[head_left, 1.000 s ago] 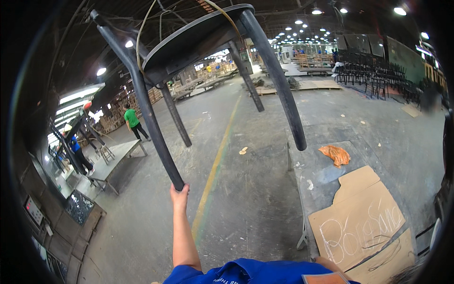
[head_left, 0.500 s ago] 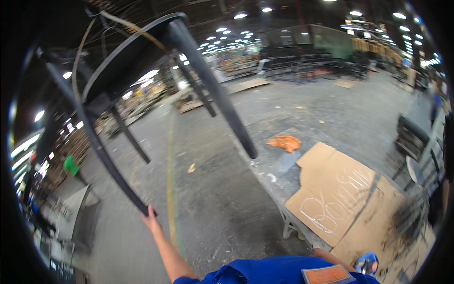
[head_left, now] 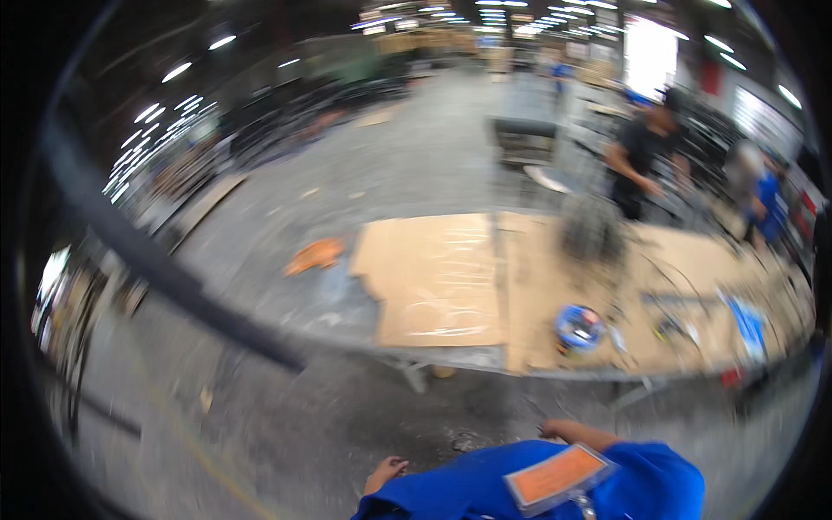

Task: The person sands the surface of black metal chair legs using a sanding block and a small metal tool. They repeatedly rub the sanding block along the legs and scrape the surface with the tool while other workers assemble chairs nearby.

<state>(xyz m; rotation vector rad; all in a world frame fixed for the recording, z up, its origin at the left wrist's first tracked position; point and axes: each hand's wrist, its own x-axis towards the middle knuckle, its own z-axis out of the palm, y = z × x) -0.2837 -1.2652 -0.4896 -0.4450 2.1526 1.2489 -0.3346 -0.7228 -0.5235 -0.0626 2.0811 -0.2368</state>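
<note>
My left hand (head_left: pixel 387 471) is low by my body at the bottom edge, apart from the chair; I see nothing held in it, and motion smears its fingers. My right hand (head_left: pixel 552 428) is in front of my blue shirt, below the near edge of the worktable (head_left: pixel 325 322). Its fingers are too blurred to read. The black chair (head_left: pixel 165 269) shows at the far left only as smeared dark legs, one slanting toward the middle; its seat is out of sight.
Brown cardboard (head_left: pixel 433 282) covers much of the table. On it are a round blue object (head_left: pixel 579 328), a dark wiry bundle (head_left: pixel 594 230) and small tools. An orange cloth (head_left: pixel 315 256) lies at the table's left end. Behind it a person in black (head_left: pixel 646 152) stands near other people.
My left hand has let go of the chair leg and come back beside my body. The view has swung right, so the chair sits farther left and the table is more central.
</note>
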